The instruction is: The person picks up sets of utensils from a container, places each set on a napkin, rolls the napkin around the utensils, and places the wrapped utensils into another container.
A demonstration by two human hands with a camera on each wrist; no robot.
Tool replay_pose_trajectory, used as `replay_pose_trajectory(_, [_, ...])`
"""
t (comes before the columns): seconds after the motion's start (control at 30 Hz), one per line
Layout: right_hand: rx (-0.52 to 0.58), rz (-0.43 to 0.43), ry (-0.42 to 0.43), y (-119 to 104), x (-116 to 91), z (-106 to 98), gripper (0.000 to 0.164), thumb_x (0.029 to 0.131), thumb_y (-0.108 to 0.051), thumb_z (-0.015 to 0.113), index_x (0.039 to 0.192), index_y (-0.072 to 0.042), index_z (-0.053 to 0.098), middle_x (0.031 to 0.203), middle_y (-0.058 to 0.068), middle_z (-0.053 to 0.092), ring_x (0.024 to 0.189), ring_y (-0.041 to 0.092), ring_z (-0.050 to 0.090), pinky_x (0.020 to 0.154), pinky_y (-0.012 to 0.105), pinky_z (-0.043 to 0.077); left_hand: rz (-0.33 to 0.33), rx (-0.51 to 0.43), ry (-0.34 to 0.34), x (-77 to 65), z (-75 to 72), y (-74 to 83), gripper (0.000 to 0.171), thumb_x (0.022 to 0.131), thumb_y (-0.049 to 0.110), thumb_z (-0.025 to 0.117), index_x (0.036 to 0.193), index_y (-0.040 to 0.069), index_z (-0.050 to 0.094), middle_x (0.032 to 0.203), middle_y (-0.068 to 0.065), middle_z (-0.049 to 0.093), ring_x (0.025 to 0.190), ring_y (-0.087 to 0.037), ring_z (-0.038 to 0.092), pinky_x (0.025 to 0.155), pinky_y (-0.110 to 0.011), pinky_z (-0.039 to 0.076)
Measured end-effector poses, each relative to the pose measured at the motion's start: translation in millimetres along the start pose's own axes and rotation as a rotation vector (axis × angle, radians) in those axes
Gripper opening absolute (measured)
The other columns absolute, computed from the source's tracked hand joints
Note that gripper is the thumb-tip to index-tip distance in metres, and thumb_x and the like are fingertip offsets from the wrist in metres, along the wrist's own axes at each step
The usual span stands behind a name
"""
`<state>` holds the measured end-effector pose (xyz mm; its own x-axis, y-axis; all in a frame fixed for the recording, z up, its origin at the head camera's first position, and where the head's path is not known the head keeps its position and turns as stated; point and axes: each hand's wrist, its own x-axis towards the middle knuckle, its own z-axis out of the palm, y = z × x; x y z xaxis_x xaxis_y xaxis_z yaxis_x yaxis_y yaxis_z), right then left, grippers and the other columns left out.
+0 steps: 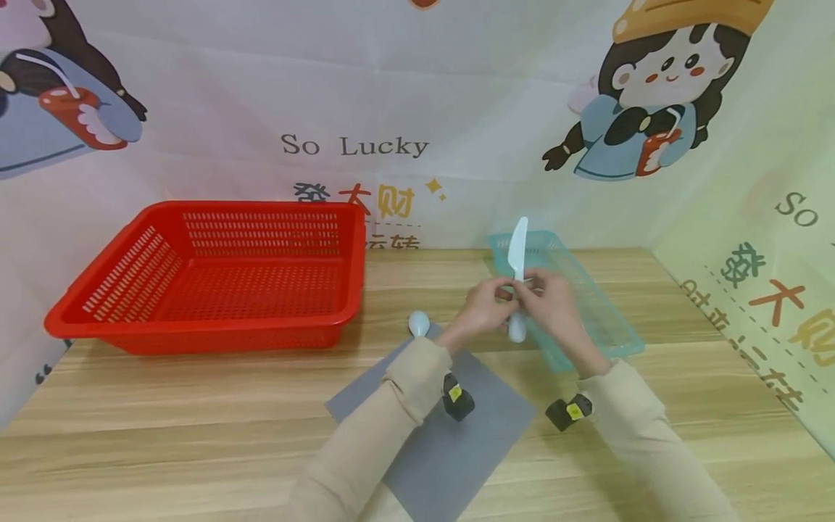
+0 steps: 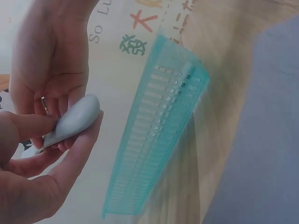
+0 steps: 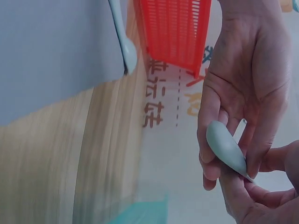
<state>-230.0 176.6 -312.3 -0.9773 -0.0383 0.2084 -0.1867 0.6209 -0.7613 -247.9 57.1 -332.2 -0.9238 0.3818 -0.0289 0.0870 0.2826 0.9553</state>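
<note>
A pale blue plastic knife (image 1: 517, 250) stands upright between both hands, blade up and rounded handle end down, above the table and in front of the teal basket. My left hand (image 1: 485, 310) pinches it from the left, around the top of the handle. From the right, my right hand (image 1: 551, 301) pinches it at about the same height. Both wrist views show the bulbous handle end (image 2: 80, 114) sticking out between the fingers. A pale blue spoon (image 1: 419, 324) lies at the far corner of a grey mat (image 1: 457, 442), its handle partly hidden by my left arm.
On the left stands a large red slotted basket (image 1: 215, 330). Behind my right hand is a shallow teal basket (image 1: 600, 304), partly covered by that hand. The wooden table (image 1: 196, 435) meets a printed cloth backdrop (image 1: 457, 94) at the back and right.
</note>
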Motion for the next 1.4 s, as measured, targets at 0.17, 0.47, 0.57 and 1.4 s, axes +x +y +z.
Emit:
replay_pose_trajectory(0.17, [-0.001, -0.041, -0.014, -3.6, 0.7, 10.2, 0.029, 0.088, -0.007, 0.052, 0.104, 0.016, 0.052, 0.092, 0.030, 0.061, 0.084, 0.039, 0.061, 0.065, 0.032, 0.053, 0.023, 0.034, 0.038, -7.7, -9.3, -3.5, 0.034, 0.086, 0.009, 0.057, 0.120, 0.003, 0.053, 0.106, -0.017, 0.058, 0.087, -0.027, 0.061, 0.063, -0.032, 0.053])
replay_pose_trajectory(0.47, [-0.016, -0.016, -0.075, -5.1, -5.8, 29.5, 0.028, 0.087, -0.008, 0.052, 0.105, 0.013, 0.054, 0.087, 0.024, 0.063, 0.076, 0.031, 0.062, 0.059, 0.025, 0.050, -0.002, 0.071, 0.019, -22.2, -20.9, -13.6, 0.033, 0.086, 0.006, 0.056, 0.117, -0.002, 0.053, 0.107, -0.022, 0.058, 0.093, -0.032, 0.059, 0.060, -0.031, 0.053])
replay_pose_trajectory(0.57, [-0.014, 0.015, -0.093, -3.6, -7.7, 35.6, 0.028, 0.087, -0.010, 0.053, 0.107, 0.011, 0.054, 0.089, 0.022, 0.063, 0.075, 0.028, 0.062, 0.058, 0.024, 0.049, -0.046, 0.045, -0.007, -27.3, -25.9, -16.8, 0.033, 0.087, 0.008, 0.056, 0.117, -0.003, 0.051, 0.112, -0.022, 0.058, 0.096, -0.032, 0.059, 0.059, -0.027, 0.053])
replay_pose_trajectory(1.4, [0.298, 0.133, -0.347, 5.0, -25.9, 71.0, 0.026, 0.086, 0.000, 0.051, 0.107, 0.015, 0.049, 0.093, 0.024, 0.061, 0.071, 0.016, 0.061, 0.063, 0.030, 0.053, -0.155, -0.035, -0.023, -50.0, -53.5, -45.5, 0.021, 0.077, -0.010, 0.059, 0.097, -0.012, 0.055, 0.081, -0.019, 0.063, 0.065, -0.017, 0.061, 0.053, -0.029, 0.053])
